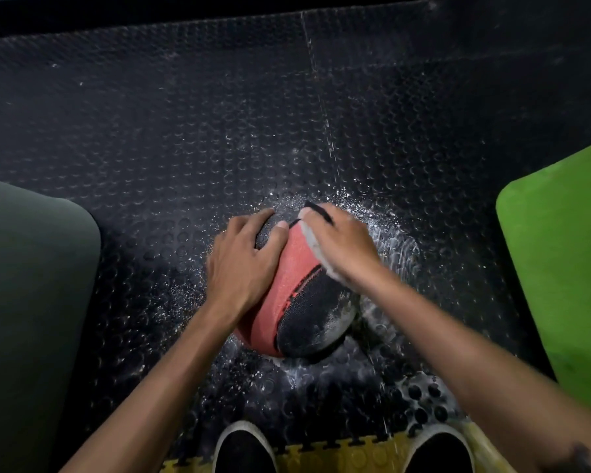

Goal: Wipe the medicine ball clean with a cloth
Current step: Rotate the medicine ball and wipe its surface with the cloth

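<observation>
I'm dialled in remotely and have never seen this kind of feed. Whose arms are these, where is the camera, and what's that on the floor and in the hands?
There is no machine here: these are a person's two bare arms, filmed by one wide-angle camera worn on the head, looking down past the hands to the shoes at the bottom edge. On the black studded rubber floor sits the medicine ball, red and black, with white specks scattered around it. The left hand rests spread on the ball's left side, steadying it. The right hand presses a pale cloth against the ball's upper right. A dark green mat lies at the left, a bright green mat at the right.
</observation>
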